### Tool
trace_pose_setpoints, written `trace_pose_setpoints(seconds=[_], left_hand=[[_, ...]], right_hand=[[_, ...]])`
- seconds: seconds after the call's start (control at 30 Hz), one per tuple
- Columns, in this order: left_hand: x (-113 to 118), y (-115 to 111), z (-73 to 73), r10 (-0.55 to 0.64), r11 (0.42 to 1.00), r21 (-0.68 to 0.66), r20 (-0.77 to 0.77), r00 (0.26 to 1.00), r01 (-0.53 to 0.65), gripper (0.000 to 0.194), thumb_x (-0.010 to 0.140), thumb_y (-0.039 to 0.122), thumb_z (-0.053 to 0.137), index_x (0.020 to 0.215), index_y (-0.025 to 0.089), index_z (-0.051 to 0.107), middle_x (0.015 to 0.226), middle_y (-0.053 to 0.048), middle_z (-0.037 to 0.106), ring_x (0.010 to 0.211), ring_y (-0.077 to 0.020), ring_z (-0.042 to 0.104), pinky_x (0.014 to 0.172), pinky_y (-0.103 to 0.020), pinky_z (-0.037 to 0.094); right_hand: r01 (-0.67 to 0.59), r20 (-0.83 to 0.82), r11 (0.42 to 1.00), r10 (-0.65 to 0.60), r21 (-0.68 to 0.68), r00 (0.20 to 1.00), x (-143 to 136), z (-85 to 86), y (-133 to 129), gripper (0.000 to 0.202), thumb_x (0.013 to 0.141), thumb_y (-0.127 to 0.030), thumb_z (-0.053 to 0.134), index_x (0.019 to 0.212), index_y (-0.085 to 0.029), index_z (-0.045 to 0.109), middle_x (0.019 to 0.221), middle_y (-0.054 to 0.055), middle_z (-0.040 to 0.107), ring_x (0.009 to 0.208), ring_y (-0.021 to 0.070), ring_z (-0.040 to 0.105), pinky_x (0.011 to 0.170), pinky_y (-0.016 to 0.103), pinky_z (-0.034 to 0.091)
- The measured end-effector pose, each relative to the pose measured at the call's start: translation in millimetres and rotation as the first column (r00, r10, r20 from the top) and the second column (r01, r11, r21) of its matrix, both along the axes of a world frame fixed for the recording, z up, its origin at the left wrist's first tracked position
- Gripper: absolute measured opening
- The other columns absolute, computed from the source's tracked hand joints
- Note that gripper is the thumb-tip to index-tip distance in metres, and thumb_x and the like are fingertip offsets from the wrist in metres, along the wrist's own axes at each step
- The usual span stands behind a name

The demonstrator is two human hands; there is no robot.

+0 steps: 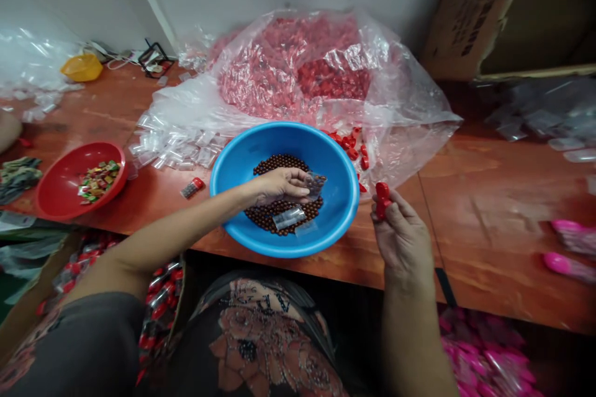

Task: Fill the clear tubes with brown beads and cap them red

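Over the blue basin (342,223), my left hand (282,186) is closed on a small clear plastic container (316,185) with brown balls inside. Below it in the basin lie many brown balls (272,214) and a couple of clear containers (289,217). To the right of the basin, my right hand (403,236) pinches a red plastic cap (382,198) between thumb and fingers. The hands are apart. A filled container with a red lid (192,187) lies on the table left of the basin.
Behind the basin sits a big clear bag of red caps (298,68), some spilled out. Clear containers (179,142) are heaped at its left. A red bowl (56,183) holds wrapped candies. Boxes of red-capped (161,298) and pink (488,360) pieces stand below the table edge.
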State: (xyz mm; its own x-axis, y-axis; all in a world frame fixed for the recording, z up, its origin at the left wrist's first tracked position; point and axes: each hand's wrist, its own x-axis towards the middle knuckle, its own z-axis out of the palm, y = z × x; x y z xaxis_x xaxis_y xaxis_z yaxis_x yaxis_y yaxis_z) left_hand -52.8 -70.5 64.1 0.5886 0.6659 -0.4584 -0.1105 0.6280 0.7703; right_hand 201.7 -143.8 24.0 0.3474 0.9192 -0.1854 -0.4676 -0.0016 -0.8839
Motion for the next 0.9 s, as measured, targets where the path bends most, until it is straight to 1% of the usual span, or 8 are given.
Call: trace_pose_setpoints(seconds=[0.1, 0.17, 0.33, 0.47, 0.57, 0.7, 0.77, 0.9], left_hand=[[-12.6, -20.3, 20.8, 0.07, 0.992, 0.101, 0.053, 0.996, -0.075, 0.032, 0.071, 0.006, 0.076, 0.098, 0.013, 0.062, 0.098, -0.007, 0.07, 0.087, -0.0167, 0.071, 0.083, -0.032, 0.056], [-18.8, -30.1, 25.9, 0.138, 0.973, 0.178, 0.056, 0.989, -0.146, 0.033, 0.069, 0.007, 0.077, 0.098, 0.013, 0.062, 0.099, -0.007, 0.07, 0.087, -0.0165, 0.07, 0.083, -0.033, 0.055], [-27.9, -43.3, 18.9, 0.267, 0.924, 0.265, 0.073, 0.961, -0.277, 0.036, 0.068, 0.012, 0.078, 0.098, 0.016, 0.059, 0.102, -0.006, 0.069, 0.089, -0.0161, 0.068, 0.086, -0.035, 0.053], [-34.4, -53.4, 14.4, 0.29, 0.906, 0.302, 0.063, 0.955, -0.295, 0.036, 0.067, 0.014, 0.08, 0.096, 0.016, 0.059, 0.102, -0.005, 0.069, 0.091, -0.0153, 0.066, 0.09, -0.034, 0.05], [-38.8, -61.6, 12.5, 0.285, 0.898, 0.329, 0.067, 0.956, -0.291, 0.037, 0.068, 0.016, 0.08, 0.101, 0.015, 0.063, 0.104, -0.006, 0.069, 0.096, -0.0162, 0.065, 0.091, -0.033, 0.049], [-41.4, -70.6, 7.2, 0.272, 0.923, 0.245, 0.135, 0.953, -0.298, 0.049, 0.071, 0.016, 0.079, 0.117, 0.017, 0.064, 0.11, -0.008, 0.07, 0.097, -0.0172, 0.067, 0.088, -0.033, 0.052], [-41.7, -73.6, 4.9, 0.289, 0.936, 0.161, 0.153, 0.945, -0.312, 0.048, 0.071, 0.013, 0.078, 0.117, 0.016, 0.064, 0.11, -0.009, 0.071, 0.095, -0.0177, 0.068, 0.084, -0.032, 0.054], [-42.3, -76.6, 3.7, 0.31, 0.949, 0.013, 0.167, 0.936, -0.316, 0.036, 0.077, 0.011, 0.071, 0.113, 0.014, 0.064, 0.11, -0.011, 0.071, 0.093, -0.0179, 0.07, 0.085, -0.034, 0.057]], right_hand=[[-0.054, 0.048, 0.997, 0.051, 0.055, 0.998, -11.1, 10.8, -1.3, 0.033, 0.066, -0.033, 0.087, 0.098, -0.027, 0.077, 0.097, 0.001, 0.078, 0.075, 0.0103, 0.068, 0.066, 0.023, 0.055], [-0.113, 0.067, 0.991, 0.108, 0.079, 0.992, -21.6, 17.4, -0.6, 0.033, 0.068, -0.033, 0.086, 0.099, -0.028, 0.077, 0.101, 0.0, 0.077, 0.075, 0.0107, 0.07, 0.07, 0.025, 0.058], [-0.227, 0.046, 0.968, 0.224, 0.102, 0.974, -53.5, 34.8, 6.4, 0.035, 0.069, -0.033, 0.085, 0.103, -0.031, 0.075, 0.091, -0.002, 0.077, 0.077, 0.0132, 0.074, 0.077, 0.03, 0.063], [-0.291, 0.015, 0.946, 0.292, 0.139, 0.956, -75.0, 46.7, 13.2, 0.035, 0.072, -0.035, 0.083, 0.105, -0.03, 0.073, 0.091, -0.004, 0.076, 0.087, 0.0138, 0.075, 0.088, 0.031, 0.062], [-0.355, 0.012, 0.92, 0.358, 0.168, 0.934, -86.6, 52.9, 16.8, 0.034, 0.076, -0.034, 0.08, 0.108, -0.03, 0.07, 0.096, -0.004, 0.074, 0.094, 0.0162, 0.074, 0.094, 0.037, 0.06], [-0.384, 0.015, 0.906, 0.387, 0.18, 0.922, -98.1, 56.6, 18.7, 0.037, 0.075, -0.03, 0.08, 0.11, -0.035, 0.066, 0.104, -0.007, 0.07, 0.094, 0.0162, 0.074, 0.094, 0.04, 0.06], [-0.387, 0.027, 0.906, 0.388, 0.174, 0.921, -102.2, 56.4, 19.1, 0.036, 0.075, -0.03, 0.079, 0.109, -0.036, 0.066, 0.104, -0.007, 0.069, 0.092, 0.015, 0.073, 0.093, 0.039, 0.06], [-0.339, 0.1, 0.923, 0.325, 0.181, 0.94, -107.6, 56.0, 20.5, 0.031, 0.076, -0.028, 0.077, 0.105, -0.033, 0.069, 0.099, -0.005, 0.068, 0.089, 0.0096, 0.068, 0.089, 0.027, 0.057]])
